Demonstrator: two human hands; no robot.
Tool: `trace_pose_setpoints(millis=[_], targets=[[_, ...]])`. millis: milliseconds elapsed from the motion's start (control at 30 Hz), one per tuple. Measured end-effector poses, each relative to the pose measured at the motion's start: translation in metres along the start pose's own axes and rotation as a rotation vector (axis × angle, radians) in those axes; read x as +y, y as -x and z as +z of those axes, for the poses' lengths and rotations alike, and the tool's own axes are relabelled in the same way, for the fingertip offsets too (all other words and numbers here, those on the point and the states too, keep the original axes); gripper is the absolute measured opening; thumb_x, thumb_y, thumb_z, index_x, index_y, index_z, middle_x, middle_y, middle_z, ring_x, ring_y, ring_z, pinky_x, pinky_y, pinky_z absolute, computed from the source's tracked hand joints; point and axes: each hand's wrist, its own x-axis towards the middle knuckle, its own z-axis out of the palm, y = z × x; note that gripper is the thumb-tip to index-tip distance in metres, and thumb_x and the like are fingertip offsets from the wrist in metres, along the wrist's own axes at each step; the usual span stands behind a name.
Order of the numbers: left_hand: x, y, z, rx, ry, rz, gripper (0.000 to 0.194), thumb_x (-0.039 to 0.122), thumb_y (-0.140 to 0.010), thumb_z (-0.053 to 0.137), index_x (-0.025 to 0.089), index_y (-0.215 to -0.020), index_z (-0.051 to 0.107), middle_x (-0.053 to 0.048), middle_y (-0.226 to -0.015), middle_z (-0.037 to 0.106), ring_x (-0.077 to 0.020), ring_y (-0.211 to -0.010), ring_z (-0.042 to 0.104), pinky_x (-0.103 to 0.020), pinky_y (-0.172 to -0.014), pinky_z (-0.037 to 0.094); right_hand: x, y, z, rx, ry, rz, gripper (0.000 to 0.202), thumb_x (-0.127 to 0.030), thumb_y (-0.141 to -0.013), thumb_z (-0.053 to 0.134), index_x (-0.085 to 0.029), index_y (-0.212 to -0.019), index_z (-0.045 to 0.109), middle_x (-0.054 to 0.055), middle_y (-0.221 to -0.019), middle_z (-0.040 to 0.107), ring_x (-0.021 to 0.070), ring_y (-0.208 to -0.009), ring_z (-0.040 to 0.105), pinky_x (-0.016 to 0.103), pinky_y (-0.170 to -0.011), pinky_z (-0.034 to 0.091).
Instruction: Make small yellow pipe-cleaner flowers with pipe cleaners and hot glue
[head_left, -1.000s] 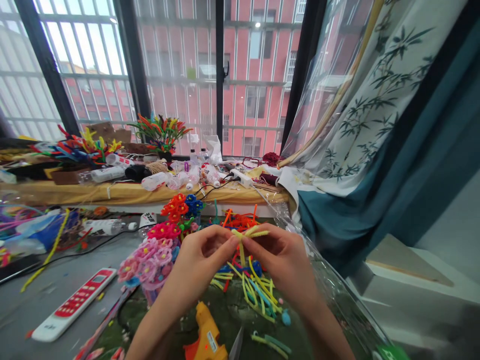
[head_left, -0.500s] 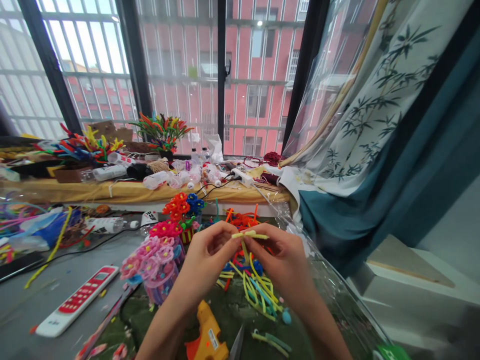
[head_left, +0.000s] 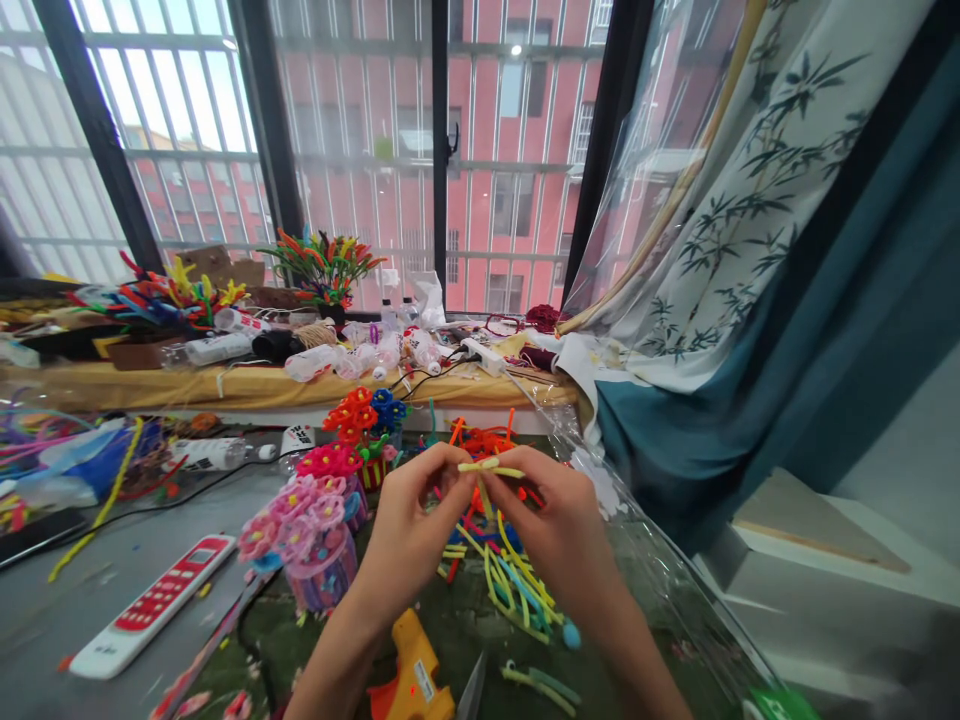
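Pale yellow pipe cleaners [head_left: 491, 469] are pinched between the fingertips of my left hand [head_left: 420, 505] and my right hand [head_left: 551, 505], held up over the table. One strand points right and another hangs down between my hands. Both hands are closed, and my fingers hide part of the bent middle. Below them lies a loose bunch of yellow and teal pipe cleaners [head_left: 517, 590]. A yellow hot glue gun [head_left: 415, 665] and a scissors blade [head_left: 472, 685] rest near my forearms.
Left of my hands stand pink pipe-cleaner flowers [head_left: 300, 515] in a purple pot, with red and blue ones [head_left: 352, 415] behind. A white remote [head_left: 154, 605] lies at left. Cut pieces [head_left: 540, 685] lie in front. Plastic bottles [head_left: 319, 362] crowd the windowsill.
My hands and the pale yellow pipe cleaners have shifted very slightly left in view. My grip on them looks the same.
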Motion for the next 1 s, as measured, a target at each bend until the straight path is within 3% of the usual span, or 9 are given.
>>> trace_pose_setpoints(millis=[133,300,533,733,800,867,933,1000], targets=[[0.000,0.003,0.003,0.082,-0.202,0.206,0.011,0.018,-0.092,0.056,0.016,-0.082,0.060,0.002,-0.072,0.056,-0.0110,-0.066,0.051,-0.022,-0.062,0.040,-0.002,0.001,-0.001,0.026,0.028,-0.013,0.011,-0.017,-0.089,0.061,-0.015,-0.084,0.070,0.005,-0.079,0.072,0.0166,-0.071,0.066,0.025,-0.065,0.046],[-0.001,0.004,0.001,0.175,-0.392,0.515,0.009,0.007,-0.091,0.057,0.016,-0.088,0.059,-0.002,-0.081,0.063,-0.0109,-0.073,0.057,-0.020,-0.068,0.046,-0.002,0.002,0.002,0.041,-0.102,0.128,0.011,-0.022,-0.087,0.062,-0.015,-0.084,0.071,0.005,-0.081,0.074,0.0166,-0.068,0.065,0.026,-0.064,0.049],[-0.002,0.003,-0.008,0.150,-0.786,0.901,0.016,0.011,-0.097,0.046,0.013,-0.098,0.062,-0.009,-0.086,0.070,-0.0171,-0.075,0.064,-0.028,-0.070,0.054,-0.010,-0.002,-0.004,0.002,-0.385,0.346,0.008,-0.024,-0.076,0.071,-0.017,-0.072,0.070,0.000,-0.062,0.066,0.0128,-0.056,0.060,0.022,-0.053,0.047],[0.007,0.009,-0.017,0.110,-1.034,1.186,0.022,0.007,-0.095,0.046,0.012,-0.100,0.067,-0.009,-0.090,0.073,-0.0175,-0.084,0.069,-0.027,-0.082,0.056,-0.018,-0.003,-0.017,-0.129,-0.632,0.537,0.023,-0.032,-0.066,0.081,-0.016,-0.062,0.065,-0.004,-0.048,0.058,0.0101,-0.043,0.053,0.021,-0.044,0.046],[0.006,0.009,-0.016,0.108,-1.008,1.178,0.023,0.007,-0.095,0.045,0.014,-0.101,0.067,-0.009,-0.092,0.073,-0.0176,-0.086,0.069,-0.028,-0.084,0.056,-0.018,-0.002,-0.017,-0.144,-0.604,0.517,0.021,-0.032,-0.069,0.078,-0.016,-0.064,0.066,-0.003,-0.049,0.059,0.0103,-0.044,0.054,0.021,-0.044,0.046],[0.004,0.008,-0.014,0.159,-0.891,1.064,0.020,0.008,-0.095,0.048,0.014,-0.101,0.065,-0.009,-0.090,0.073,-0.0175,-0.083,0.068,-0.028,-0.080,0.055,-0.016,-0.001,-0.015,-0.075,-0.481,0.423,0.013,-0.027,-0.074,0.073,-0.016,-0.070,0.067,-0.001,-0.056,0.064,0.0115,-0.048,0.057,0.022,-0.048,0.048],[0.005,0.006,-0.011,0.217,-0.698,0.804,0.010,0.011,-0.092,0.056,0.016,-0.097,0.064,-0.006,-0.085,0.072,-0.0159,-0.077,0.066,-0.026,-0.073,0.053,-0.014,0.000,-0.011,0.025,-0.276,0.242,0.006,-0.021,-0.078,0.068,-0.017,-0.074,0.069,0.001,-0.065,0.068,0.0130,-0.056,0.061,0.024,-0.055,0.050],[0.008,0.003,-0.009,0.198,-0.461,0.452,0.002,0.018,-0.089,0.063,0.016,-0.088,0.063,-0.002,-0.077,0.068,-0.0134,-0.069,0.061,-0.023,-0.064,0.049,-0.011,0.001,-0.010,0.104,-0.084,0.038,0.008,-0.017,-0.082,0.064,-0.018,-0.076,0.069,0.001,-0.070,0.070,0.0136,-0.060,0.063,0.024,-0.060,0.051]])
